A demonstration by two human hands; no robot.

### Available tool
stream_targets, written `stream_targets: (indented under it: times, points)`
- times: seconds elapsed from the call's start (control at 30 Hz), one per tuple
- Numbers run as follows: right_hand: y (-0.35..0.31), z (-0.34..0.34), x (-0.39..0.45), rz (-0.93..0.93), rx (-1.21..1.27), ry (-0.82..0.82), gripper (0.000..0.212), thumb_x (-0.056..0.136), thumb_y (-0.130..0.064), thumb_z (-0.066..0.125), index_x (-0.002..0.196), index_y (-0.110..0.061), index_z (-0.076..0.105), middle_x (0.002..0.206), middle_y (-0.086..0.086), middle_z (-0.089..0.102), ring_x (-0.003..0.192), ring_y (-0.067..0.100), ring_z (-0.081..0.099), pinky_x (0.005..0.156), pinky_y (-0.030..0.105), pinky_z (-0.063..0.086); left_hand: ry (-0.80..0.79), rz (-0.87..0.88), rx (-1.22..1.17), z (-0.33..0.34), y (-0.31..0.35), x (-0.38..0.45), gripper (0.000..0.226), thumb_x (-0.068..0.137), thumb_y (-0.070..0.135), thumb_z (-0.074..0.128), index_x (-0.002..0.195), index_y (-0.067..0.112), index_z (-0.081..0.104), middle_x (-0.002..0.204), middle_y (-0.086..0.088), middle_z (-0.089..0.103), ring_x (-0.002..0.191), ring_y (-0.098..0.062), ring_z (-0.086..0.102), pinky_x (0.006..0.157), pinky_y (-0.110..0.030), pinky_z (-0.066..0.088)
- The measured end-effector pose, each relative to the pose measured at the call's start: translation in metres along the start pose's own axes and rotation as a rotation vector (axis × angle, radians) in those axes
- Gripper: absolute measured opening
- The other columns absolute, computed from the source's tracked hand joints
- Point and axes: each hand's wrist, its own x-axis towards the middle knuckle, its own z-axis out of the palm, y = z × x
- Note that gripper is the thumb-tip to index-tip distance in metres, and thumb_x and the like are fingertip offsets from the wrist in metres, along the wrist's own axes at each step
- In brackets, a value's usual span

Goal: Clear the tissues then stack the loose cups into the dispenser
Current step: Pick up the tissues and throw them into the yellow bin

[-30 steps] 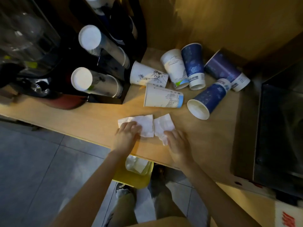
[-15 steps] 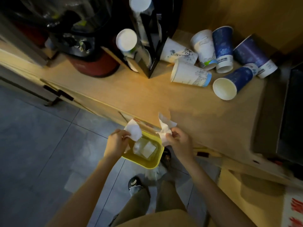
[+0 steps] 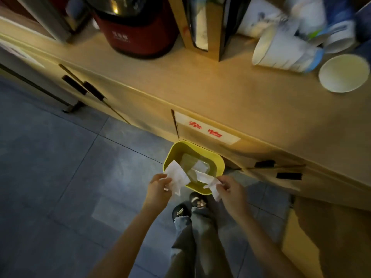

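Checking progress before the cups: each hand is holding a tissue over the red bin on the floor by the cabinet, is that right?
Not quite: the bin is yellow, not red, as the head view shows. The rest holds: the left hand and right hand each hold a tissue over it, on the floor by the cabinet.

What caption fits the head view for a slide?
Left hand and right hand each hold a tissue over the yellow bin.

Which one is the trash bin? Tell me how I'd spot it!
Find the long wooden counter, then look down at the floor in front of its drawer with red writing. The yellow bin sits there, just beyond the hands holding tissues. It is the only bright yellow thing on the grey floor.
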Motion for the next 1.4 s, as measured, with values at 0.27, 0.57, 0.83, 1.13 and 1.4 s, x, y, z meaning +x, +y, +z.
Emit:
stream_targets:
  times: [0.27,0.57,0.83,1.13,1.4]
  points:
    - [0.092,0.062,0.084,0.086,-0.078,-0.040,0.015,0.088,-0.003,0.054,0.099,-0.003,0.063,0.093,0.010,0.065,0.084,0.019,0.059,0.063,0.019,0.041,0.030,-0.092,-0.090,0.076,-0.037,0.072,0.038,0.082,0.011,0.063,0.118,0.001,0.056,0.132,-0.015,0.047,0.107,-0.029,0.056,0.091,-0.027,0.043]
    - [0.194,0.145,0.174,0.292,-0.115,-0.198,0.017,0.087,-0.006,0.056,0.101,0.000,0.063,0.102,0.019,0.067,0.098,0.033,0.060,0.073,0.032,0.041,-0.030,-0.088,0.003,0.171,-0.082,0.178,0.031,0.088,0.013,0.050,0.115,0.000,0.056,0.135,-0.018,0.039,0.118,-0.029,0.043,0.089,-0.026,0.037]
    - [0.241,0.195,0.237,0.421,-0.170,-0.324,0.034,0.094,-0.012,0.046,0.126,-0.003,0.051,0.129,0.020,0.056,0.117,0.033,0.052,0.098,0.038,0.042,-0.361,-0.159,0.199,0.217,-0.096,0.256,0.031,0.094,0.019,0.036,0.112,0.000,0.054,0.118,-0.020,0.059,0.109,-0.035,0.054,0.098,-0.041,0.036]
    - [0.200,0.177,0.238,0.325,-0.084,-0.282,0.020,0.093,-0.013,0.045,0.104,-0.005,0.059,0.096,0.019,0.059,0.088,0.028,0.055,0.069,0.029,0.038,-0.199,-0.253,-0.004,0.188,-0.091,0.241,0.033,0.093,0.033,0.039,0.110,0.010,0.054,0.106,-0.017,0.061,0.096,-0.032,0.060,0.084,-0.039,0.048]
    - [0.067,0.105,0.175,0.131,-0.083,-0.252,0.016,0.090,-0.016,0.048,0.082,-0.018,0.061,0.086,0.012,0.064,0.083,0.030,0.060,0.085,0.045,0.050,-0.171,-0.059,-0.027,0.093,-0.018,0.178,0.032,0.092,0.025,0.040,0.086,0.001,0.061,0.094,-0.023,0.065,0.089,-0.034,0.059,0.076,-0.039,0.046]
